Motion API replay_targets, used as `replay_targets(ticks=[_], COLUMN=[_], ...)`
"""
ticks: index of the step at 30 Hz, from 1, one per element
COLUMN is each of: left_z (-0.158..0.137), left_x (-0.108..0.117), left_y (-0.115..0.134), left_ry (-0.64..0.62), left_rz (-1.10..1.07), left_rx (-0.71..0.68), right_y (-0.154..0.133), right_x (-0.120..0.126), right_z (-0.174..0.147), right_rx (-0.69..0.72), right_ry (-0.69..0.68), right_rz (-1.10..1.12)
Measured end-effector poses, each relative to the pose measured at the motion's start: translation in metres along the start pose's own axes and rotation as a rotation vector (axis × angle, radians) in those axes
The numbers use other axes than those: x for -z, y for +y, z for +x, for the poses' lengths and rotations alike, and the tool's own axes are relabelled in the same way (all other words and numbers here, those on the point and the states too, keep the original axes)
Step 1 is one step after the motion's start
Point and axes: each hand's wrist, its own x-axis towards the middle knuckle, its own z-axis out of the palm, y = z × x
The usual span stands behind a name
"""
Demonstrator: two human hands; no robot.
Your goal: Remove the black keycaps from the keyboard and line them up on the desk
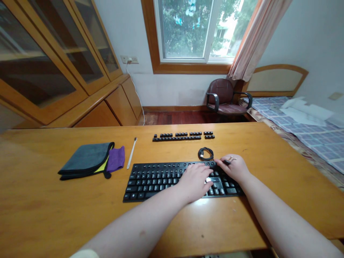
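Observation:
A black keyboard point(156, 181) lies on the wooden desk. My left hand point(195, 181) rests over its right-middle part with the fingers spread, pressing on the keys and grasping nothing. At the keyboard's upper right corner, my right hand point(233, 168) is closed on a small tool with a black handle point(227, 162) and thin metal wires, which looks like a wire keycap puller. Part of the tool is hidden by the fingers. Behind the keyboard, loose black keycaps point(177, 138) stand in two rows. A coiled black USB cable point(205, 154) sits just beyond the keyboard's back edge.
Left of the keyboard are a white brush point(131, 153) with a dark tip, a folded grey cloth point(87, 159) and a purple cloth point(116, 158). Beyond the desk point(290, 186) stand a maroon armchair point(223, 95), a bed point(301, 114) and a glass-door cabinet point(61, 82).

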Motion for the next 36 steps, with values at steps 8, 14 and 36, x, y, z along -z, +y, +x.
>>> replay_targets(ticks=[8, 14, 36], left_z=[0.0, 0.0, 0.004], left_x=[0.0, 0.0, 0.006], left_y=[0.0, 0.0, 0.0], left_ry=[-0.001, 0.001, 0.273], left_rz=[-0.001, -0.015, -0.388], left_rx=[0.011, 0.015, 0.169], right_y=[-0.002, 0.001, -0.059], right_x=[0.0, 0.006, -0.001], right_z=[0.002, 0.003, 0.001], right_rx=[-0.052, -0.251, -0.305], right_ry=[0.008, 0.065, 0.174], right_rz=[0.076, 0.278, 0.669])
